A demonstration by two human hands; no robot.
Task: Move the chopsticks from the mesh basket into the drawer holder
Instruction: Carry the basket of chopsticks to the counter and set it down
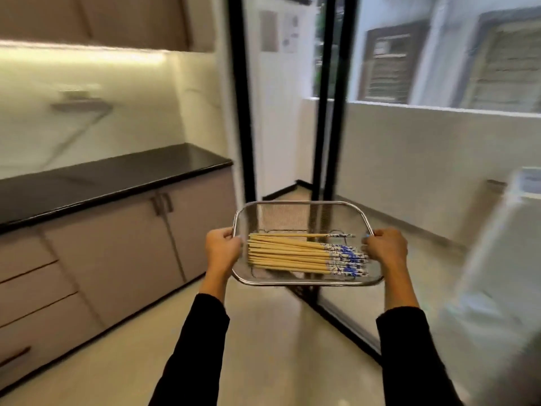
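A rectangular steel mesh basket (301, 207) is held in the air in front of me, above the floor. My left hand (223, 248) grips its left rim and my right hand (385, 248) grips its right rim. Several wooden chopsticks (288, 253) with blue-and-white patterned ends lie side by side in the basket, patterned ends toward the right. One chopstick lies a little apart at the far side. No drawer holder is in sight; the drawers (32, 291) at lower left are closed.
A black countertop (117, 178) over grey cabinets runs along the left. A black-framed glass sliding door (330, 112) stands ahead, with a balcony beyond. A blurred white object (503, 259) is at the right. Pale floor lies below.
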